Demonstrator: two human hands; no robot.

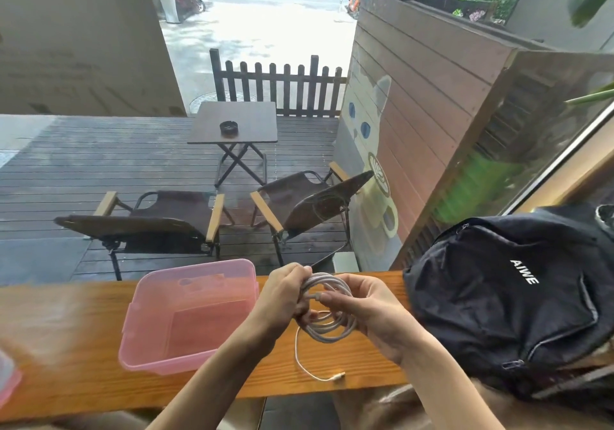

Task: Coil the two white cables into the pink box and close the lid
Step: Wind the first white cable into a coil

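A coil of white cable (327,310) is held above the wooden counter (66,373), just to the right of the pink box (146,360). The left side of the coil is gripped by the left hand (282,293), whose fingers are curled round the loops. The right hand (368,310) is closed on the coil's right side, and the cable near a connector is pinched between its fingertips (327,296) at the middle of the coil. A loose tail (300,360) hangs from the loops and lies on the counter, ending in a small plug (339,377).

The step in hand is judged to be the winding of the cable, not yet finished, since the tail is still uncoiled. Whether one cable or both are gathered in the bundle cannot be told. The next move probably calls for the tail to be wound in, the coil to be kept from springing open, and the bundle to be carried left and lowered into the box.

The box stands open and appears to hold nothing. A pink edge (8,386) at the far left border may be its lid, though this cannot be confirmed. A black backpack (511,296) rests on the counter close to the right forearm, so room on that side is limited; the path to the box is unobstructed. Beyond the glass, folding chairs (159,223) and a small table (234,124) stand on a deck.
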